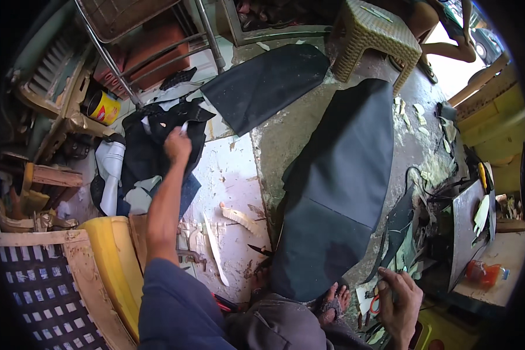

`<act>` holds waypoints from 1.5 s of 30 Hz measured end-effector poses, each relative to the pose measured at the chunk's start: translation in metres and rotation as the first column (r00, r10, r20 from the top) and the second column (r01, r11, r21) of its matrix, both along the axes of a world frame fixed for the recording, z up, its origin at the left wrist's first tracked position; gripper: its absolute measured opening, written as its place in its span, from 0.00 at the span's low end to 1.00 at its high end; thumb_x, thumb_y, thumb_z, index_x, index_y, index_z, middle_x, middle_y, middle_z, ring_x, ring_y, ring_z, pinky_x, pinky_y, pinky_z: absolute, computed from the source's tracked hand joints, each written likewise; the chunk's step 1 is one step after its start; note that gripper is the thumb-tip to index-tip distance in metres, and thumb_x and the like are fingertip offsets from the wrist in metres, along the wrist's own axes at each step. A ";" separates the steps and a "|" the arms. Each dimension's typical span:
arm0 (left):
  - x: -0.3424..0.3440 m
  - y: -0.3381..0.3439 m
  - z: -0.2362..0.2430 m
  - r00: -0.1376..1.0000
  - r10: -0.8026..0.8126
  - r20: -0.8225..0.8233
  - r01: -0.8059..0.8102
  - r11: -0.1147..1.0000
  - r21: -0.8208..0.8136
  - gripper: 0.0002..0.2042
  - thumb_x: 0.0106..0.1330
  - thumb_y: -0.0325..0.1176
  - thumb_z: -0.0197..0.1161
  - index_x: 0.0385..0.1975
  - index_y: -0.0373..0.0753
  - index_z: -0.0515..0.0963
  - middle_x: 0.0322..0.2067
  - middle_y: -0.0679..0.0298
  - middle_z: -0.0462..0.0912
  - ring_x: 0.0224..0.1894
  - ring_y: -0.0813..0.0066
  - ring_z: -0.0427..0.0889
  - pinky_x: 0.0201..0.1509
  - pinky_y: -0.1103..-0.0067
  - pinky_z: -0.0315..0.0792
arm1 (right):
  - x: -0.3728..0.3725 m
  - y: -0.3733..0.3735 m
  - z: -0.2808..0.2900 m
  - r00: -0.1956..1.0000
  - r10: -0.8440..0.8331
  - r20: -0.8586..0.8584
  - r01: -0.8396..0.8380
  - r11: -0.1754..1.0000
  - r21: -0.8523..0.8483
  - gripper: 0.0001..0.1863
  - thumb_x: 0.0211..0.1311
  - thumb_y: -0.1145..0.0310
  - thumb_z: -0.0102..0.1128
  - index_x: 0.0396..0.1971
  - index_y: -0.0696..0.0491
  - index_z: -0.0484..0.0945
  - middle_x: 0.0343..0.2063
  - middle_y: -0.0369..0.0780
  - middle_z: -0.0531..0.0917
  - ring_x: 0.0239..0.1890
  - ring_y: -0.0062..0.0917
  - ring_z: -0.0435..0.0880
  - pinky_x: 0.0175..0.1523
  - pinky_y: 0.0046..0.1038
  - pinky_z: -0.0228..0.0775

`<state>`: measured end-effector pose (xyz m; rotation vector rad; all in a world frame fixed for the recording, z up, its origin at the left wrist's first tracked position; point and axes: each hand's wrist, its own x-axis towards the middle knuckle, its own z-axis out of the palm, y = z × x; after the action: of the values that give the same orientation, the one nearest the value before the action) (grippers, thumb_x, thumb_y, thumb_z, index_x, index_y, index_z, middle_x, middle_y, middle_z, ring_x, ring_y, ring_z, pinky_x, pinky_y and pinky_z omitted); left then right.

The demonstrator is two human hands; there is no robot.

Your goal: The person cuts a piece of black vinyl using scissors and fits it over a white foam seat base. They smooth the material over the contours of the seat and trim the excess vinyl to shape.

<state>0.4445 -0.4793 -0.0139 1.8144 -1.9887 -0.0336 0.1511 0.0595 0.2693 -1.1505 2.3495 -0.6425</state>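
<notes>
My left hand (pixel 178 144) reaches out to a heap of black sheet material (pixel 151 146) on the left. Its fingers are closed on the heap's edge, where a small white patch shows. My right hand (pixel 401 303) is raised at the lower right with fingers curled and tips close together; whatever is between them is too small to make out. A long seat (pixel 338 181) with a smooth black cover and a cross seam stands before me, its near end between my feet. Beyond it, a black cover piece (pixel 268 81) lies flat on the floor.
Scissors with orange handles (pixel 375 304) lie below my right hand. A woven-pattern plastic stool (pixel 373 41) stands at the back, near a person's legs (pixel 431 35). Yellow foam (pixel 112 256) and a crate (pixel 41 291) are at left. Foam scraps (pixel 239 219) litter the white board (pixel 230 169).
</notes>
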 end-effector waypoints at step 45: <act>-0.072 0.354 0.087 0.566 -0.793 -0.225 0.821 0.568 0.063 0.24 0.55 0.18 0.65 0.51 0.48 0.86 0.54 0.56 0.74 0.59 0.52 0.71 0.65 0.62 0.65 | -0.096 0.141 -0.191 0.430 -0.535 0.727 0.784 0.621 -0.006 0.18 0.68 0.68 0.63 0.54 0.61 0.78 0.42 0.36 0.86 0.40 0.19 0.84 0.51 0.23 0.76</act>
<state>0.3729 -0.1249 0.0732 0.7444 -2.5592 -0.6346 0.0553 0.2009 0.0781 0.1007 1.9711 -1.5177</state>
